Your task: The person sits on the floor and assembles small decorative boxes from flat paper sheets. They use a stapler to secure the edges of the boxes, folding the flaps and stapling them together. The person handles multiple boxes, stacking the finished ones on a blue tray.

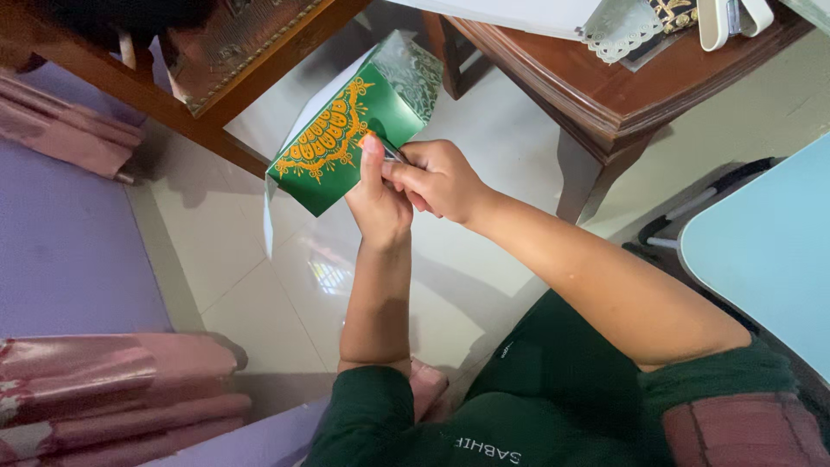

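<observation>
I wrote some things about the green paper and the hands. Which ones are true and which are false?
1. The folded paper is green with an orange-gold pattern. True.
2. Both hands are on the paper. True: the left hand and the right hand meet at its lower right edge.
3. The paper lies flat on the wooden table. False: it is held up in the air above the tiled floor.
4. The person wears red sleeves. False: the sleeves are dark green.
5. The right hand pinches something thin against the paper. True, though it is too small to tell what it is.
</observation>
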